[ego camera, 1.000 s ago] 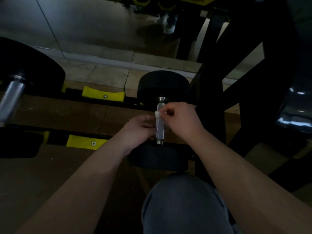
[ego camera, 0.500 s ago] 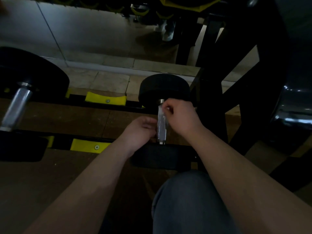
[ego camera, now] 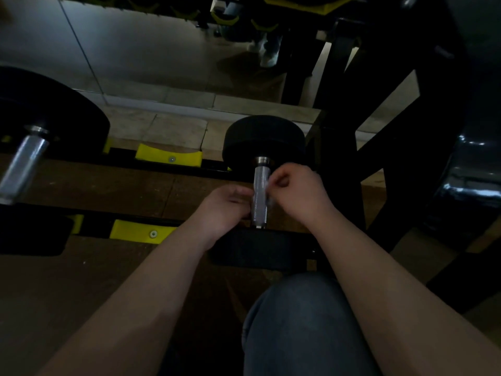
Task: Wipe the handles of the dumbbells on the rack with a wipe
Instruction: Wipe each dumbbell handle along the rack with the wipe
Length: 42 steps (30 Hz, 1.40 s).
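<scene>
While the left hand is touching the handle, grip unclear, the right hand is pinching the wipe in its fingers mid-handle, likely needing a nearward stroke next.

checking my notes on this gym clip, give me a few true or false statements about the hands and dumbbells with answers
1. The left hand and right hand are both at the small dumbbell's handle. True.
2. A hand grips the large dumbbell at the left. False: no hand touches it.
3. The rack's pads are yellow. True.
4. The right hand lies flat and open. False: its fingers are curled, pinching a pale wipe beside the handle.
</scene>
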{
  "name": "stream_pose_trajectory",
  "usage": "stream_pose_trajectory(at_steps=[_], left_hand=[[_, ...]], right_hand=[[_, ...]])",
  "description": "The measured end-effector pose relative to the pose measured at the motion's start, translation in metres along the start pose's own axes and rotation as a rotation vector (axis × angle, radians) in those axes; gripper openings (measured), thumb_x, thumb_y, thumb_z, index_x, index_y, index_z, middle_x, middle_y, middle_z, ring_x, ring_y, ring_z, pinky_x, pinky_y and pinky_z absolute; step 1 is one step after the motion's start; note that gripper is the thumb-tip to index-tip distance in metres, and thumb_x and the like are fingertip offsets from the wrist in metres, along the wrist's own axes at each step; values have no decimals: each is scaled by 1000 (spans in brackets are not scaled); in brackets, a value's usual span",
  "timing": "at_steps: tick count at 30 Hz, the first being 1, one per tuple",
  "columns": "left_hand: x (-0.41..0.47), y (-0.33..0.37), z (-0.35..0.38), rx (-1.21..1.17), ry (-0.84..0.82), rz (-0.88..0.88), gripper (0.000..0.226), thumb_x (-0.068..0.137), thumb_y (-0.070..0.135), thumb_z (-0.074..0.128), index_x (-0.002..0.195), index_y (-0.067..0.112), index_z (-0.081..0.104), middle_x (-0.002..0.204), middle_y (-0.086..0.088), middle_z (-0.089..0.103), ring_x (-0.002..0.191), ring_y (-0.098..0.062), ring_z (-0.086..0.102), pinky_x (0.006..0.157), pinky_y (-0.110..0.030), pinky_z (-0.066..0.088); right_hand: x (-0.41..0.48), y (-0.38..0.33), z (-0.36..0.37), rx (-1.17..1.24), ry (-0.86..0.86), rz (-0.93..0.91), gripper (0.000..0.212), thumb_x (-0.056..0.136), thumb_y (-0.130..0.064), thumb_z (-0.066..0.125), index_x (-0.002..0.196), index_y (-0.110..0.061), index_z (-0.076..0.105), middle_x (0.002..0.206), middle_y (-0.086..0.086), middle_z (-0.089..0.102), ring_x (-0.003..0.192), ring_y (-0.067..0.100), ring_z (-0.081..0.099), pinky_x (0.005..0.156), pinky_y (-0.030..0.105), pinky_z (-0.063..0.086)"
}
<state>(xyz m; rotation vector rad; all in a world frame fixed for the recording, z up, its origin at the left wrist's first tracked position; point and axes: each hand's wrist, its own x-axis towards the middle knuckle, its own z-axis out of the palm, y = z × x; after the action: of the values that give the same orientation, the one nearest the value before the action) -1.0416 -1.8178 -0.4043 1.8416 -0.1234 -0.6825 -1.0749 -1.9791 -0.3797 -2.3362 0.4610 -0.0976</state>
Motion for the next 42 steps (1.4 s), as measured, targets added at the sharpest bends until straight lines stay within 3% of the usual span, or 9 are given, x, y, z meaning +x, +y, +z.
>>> stream_pose_trajectory(at_steps=[4,10,15,19,27,33,36,39,42], left_hand=[[-2,1,0,9,10,-7,28,92,7,61,105,31,67,99,3,74,95,-12,71,97,-41,54],[-2,-3,-2,0,14,4,28,92,16,66,116,30,67,102,8,74,97,-11,70,96,-41,54],[-4,-1,-1,-33,-6,6,27,91,7,63,107,29,68,97,5,76,93,-10,73,95,-37,56],[-9,3,-1,-27,5,-4,26,95,7,59,108,29,65,98,6,73,91,-6,70,83,-25,54],[-9,1,-2,20,30,8,29,93,17,63,119,28,67,107,6,71,99,-11,67,97,-37,52],[-7,-1,-1,-34,3,-6,23,90,15,65,106,30,72,97,4,77,95,-14,73,97,-43,55],[-6,-1,0,-24,8,-19,28,92,22,63,118,30,69,102,5,76,95,-11,72,97,-42,55],[-6,-1,-1,-32,7,-23,28,95,21,62,121,27,68,102,4,76,95,-11,72,95,-39,55],[-8,-1,-1,-19,12,-13,30,92,21,64,121,26,68,105,3,75,98,-13,71,96,-38,54]], right_hand=[[5,2,2,-53,39,-51,13,94,-23,69,104,-26,76,91,-17,65,77,-6,57,64,0,35],[-16,8,-6,-155,-347,-130,16,83,-24,81,78,-37,73,84,-18,71,81,-6,64,72,12,46],[6,0,10,141,-10,-98,14,85,-24,80,87,-36,73,83,-17,69,82,-6,63,73,10,47],[10,0,12,3,124,-147,13,91,-31,73,104,-30,74,94,-19,68,80,-10,59,63,-2,38],[-16,9,-10,-123,-460,-220,9,84,-33,79,88,-42,78,83,-30,70,87,-12,64,81,10,45],[5,-5,10,-141,-54,-306,12,93,-26,69,98,-24,81,97,-9,76,88,0,65,76,5,43],[18,-11,12,-189,133,-278,19,99,-27,60,96,-23,78,88,-5,74,79,4,66,75,20,54],[18,-15,9,-246,86,-265,22,102,-28,56,96,-25,77,86,-14,68,73,2,62,67,16,51],[3,-11,1,-358,-177,-358,18,99,-28,61,103,-28,78,95,-15,69,82,-2,60,75,12,43]])
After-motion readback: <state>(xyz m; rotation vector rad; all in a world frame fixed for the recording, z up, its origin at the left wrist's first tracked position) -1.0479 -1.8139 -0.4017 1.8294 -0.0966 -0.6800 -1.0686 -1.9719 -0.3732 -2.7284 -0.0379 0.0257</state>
